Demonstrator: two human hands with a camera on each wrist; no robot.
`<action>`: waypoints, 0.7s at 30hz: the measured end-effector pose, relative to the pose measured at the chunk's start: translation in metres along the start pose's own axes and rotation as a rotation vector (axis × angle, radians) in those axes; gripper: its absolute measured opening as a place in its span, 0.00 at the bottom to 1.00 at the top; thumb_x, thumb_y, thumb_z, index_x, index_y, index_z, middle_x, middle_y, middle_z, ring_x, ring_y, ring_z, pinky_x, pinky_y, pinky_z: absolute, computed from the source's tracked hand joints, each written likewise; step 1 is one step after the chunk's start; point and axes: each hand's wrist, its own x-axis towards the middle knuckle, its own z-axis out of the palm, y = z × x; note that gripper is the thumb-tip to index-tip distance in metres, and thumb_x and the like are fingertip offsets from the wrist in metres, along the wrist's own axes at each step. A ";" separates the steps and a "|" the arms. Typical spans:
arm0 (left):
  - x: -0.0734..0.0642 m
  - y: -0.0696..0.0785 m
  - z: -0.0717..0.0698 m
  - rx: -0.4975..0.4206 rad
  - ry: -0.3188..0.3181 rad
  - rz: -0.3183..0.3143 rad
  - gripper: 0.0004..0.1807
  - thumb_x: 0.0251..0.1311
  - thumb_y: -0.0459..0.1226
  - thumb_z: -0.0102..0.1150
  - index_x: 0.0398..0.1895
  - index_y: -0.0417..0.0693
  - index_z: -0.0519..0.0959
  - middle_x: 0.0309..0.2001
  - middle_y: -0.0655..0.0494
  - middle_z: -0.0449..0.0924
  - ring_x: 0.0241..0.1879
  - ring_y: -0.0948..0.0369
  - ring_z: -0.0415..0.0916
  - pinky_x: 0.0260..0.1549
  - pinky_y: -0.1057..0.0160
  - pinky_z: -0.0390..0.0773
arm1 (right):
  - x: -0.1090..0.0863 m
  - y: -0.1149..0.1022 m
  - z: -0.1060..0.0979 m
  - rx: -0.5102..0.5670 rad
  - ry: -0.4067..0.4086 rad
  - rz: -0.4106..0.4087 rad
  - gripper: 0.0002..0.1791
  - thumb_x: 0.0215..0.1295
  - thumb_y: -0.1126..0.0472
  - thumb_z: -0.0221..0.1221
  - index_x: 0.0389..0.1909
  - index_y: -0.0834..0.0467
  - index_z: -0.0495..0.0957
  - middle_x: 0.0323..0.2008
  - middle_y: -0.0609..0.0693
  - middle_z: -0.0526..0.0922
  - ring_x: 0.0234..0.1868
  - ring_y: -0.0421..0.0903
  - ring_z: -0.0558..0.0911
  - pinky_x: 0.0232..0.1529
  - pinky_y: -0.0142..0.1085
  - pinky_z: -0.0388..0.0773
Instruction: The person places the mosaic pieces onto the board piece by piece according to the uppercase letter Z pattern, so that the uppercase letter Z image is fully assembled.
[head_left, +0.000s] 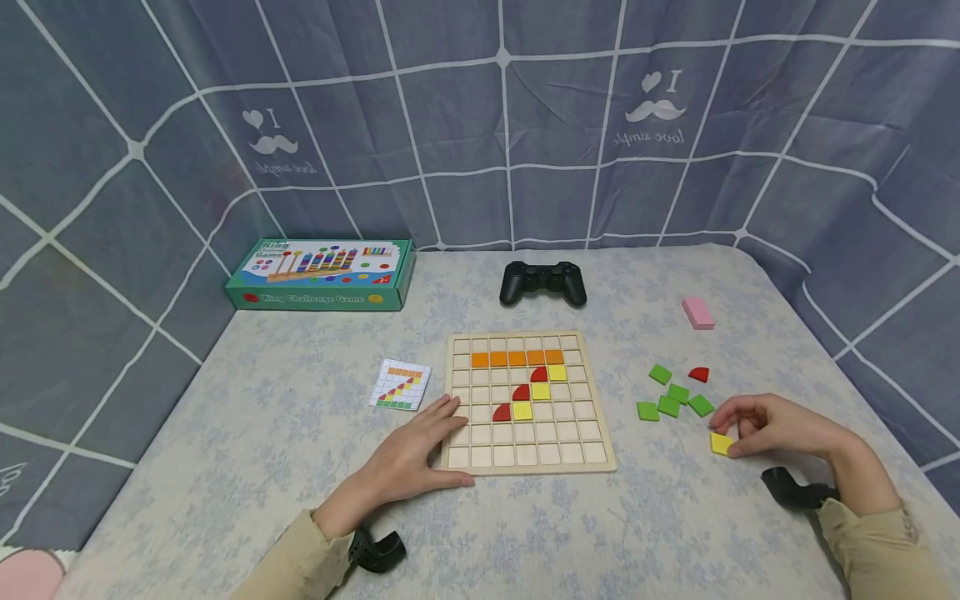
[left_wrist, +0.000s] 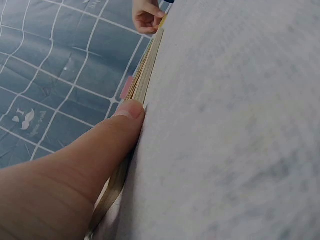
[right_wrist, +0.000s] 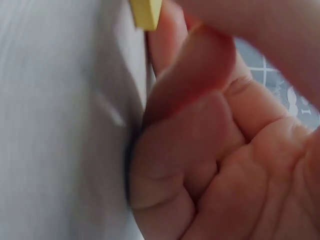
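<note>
A wooden grid board [head_left: 555, 456] lies in the middle of the table. On it sit a row of several orange tiles [head_left: 517, 358], three red quarter-round tiles [head_left: 502, 412] and three yellow square tiles [head_left: 522, 411], these reds and yellows stepping diagonally. My left hand [head_left: 405, 462] rests at the board's left front corner, fingers on its left edge; the thumb [left_wrist: 107, 142] touches the front edge in the left wrist view. To the right, my right hand [head_left: 783, 429] pinches a yellow square tile [head_left: 721, 444] near the tabletop. Several green tiles [head_left: 678, 393] and one red quarter-round tile [head_left: 699, 374] lie beyond it.
A pattern card [head_left: 400, 384] lies left of the board. At the back left stands a green game box [head_left: 322, 275], and a black game controller [head_left: 543, 283] lies behind the board. A pink block [head_left: 698, 312] is at the right. Grey-blue checked cloth hangs behind.
</note>
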 end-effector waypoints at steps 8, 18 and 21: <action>-0.002 0.000 0.000 0.000 0.001 -0.002 0.45 0.47 0.65 0.61 0.62 0.44 0.70 0.70 0.48 0.55 0.71 0.56 0.46 0.63 0.50 0.60 | -0.001 -0.009 0.000 -0.026 -0.024 0.056 0.15 0.57 0.69 0.62 0.43 0.71 0.73 0.25 0.45 0.75 0.22 0.37 0.71 0.19 0.33 0.70; -0.001 0.000 0.000 0.000 -0.002 0.001 0.46 0.47 0.66 0.60 0.63 0.45 0.70 0.70 0.48 0.55 0.71 0.56 0.46 0.63 0.51 0.61 | 0.006 -0.026 -0.009 -0.137 -0.085 0.055 0.04 0.58 0.68 0.62 0.31 0.63 0.76 0.22 0.40 0.73 0.22 0.34 0.70 0.20 0.31 0.68; -0.001 0.000 0.000 0.001 0.000 0.002 0.46 0.47 0.66 0.60 0.63 0.44 0.70 0.70 0.48 0.55 0.71 0.56 0.46 0.63 0.51 0.60 | 0.019 -0.041 -0.011 -0.173 -0.090 0.021 0.03 0.58 0.68 0.61 0.32 0.60 0.77 0.22 0.40 0.75 0.22 0.33 0.70 0.20 0.31 0.69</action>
